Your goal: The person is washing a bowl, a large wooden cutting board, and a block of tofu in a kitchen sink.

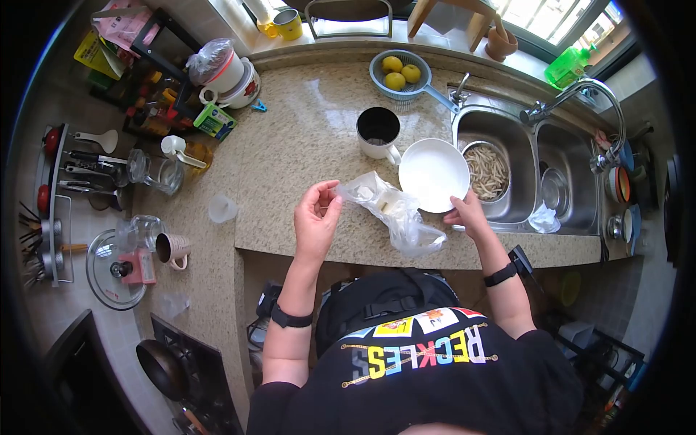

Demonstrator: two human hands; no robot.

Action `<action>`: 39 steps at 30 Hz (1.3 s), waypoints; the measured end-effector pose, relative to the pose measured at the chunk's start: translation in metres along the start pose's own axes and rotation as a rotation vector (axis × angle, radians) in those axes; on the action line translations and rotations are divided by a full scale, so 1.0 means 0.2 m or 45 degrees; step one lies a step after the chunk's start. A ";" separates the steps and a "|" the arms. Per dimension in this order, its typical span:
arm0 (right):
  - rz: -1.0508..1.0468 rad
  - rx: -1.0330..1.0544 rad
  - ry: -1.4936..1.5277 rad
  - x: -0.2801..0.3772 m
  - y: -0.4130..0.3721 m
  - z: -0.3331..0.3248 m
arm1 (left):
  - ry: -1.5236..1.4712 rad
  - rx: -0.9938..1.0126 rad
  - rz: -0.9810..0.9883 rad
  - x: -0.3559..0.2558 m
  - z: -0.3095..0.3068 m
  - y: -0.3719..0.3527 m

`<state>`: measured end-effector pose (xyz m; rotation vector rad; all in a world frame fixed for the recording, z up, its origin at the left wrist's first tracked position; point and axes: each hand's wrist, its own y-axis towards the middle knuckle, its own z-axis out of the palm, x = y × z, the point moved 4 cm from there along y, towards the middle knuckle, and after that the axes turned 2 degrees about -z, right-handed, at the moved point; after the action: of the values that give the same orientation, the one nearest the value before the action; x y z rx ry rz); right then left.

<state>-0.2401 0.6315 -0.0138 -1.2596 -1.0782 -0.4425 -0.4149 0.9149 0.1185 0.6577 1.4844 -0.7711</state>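
Observation:
My left hand (317,220) pinches one end of a clear plastic bag (406,226), which has something pale inside that I cannot make out. The crumpled bag hangs over the counter's front edge. My right hand (470,214) grips the lower right rim of a white bowl (433,174), its inside turned up toward me with nothing in it. Just left of the bowl stands a white mug (377,148) with a dark inside. To its right, a round container of small pale fish or shrimp-like pieces (486,172) sits in the left sink basin.
A blue colander (396,90) with yellow fruit stands at the back. The double sink (523,125) has a tall faucet (616,119). On the left are a patterned mug (172,249), a glass lid (103,279), a plastic cup (222,209) and a frying pan (163,368) on the stove.

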 end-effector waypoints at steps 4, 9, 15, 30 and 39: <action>0.005 -0.045 -0.135 -0.02 -0.02 -0.08 | 0.139 -0.041 0.035 0.08 -0.05 -0.02; -0.379 -0.230 -0.879 0.27 -0.05 -0.26 | 0.141 -0.070 0.005 0.15 -0.08 -0.03; -0.603 -0.223 -1.012 0.78 -0.19 -0.29 | 0.061 -0.076 -0.036 0.09 -0.09 0.03; -0.879 0.299 -0.913 1.19 -0.13 0.09 | 0.177 -0.138 -0.159 0.13 -0.29 0.01; -0.863 0.434 -0.976 1.11 -0.09 0.36 | 0.789 -0.655 -0.092 0.25 -0.75 -0.11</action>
<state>-0.1793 0.7522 0.1779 -0.7243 -2.1542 -0.2478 -0.5281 1.0173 0.0705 0.4622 2.1782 -0.2056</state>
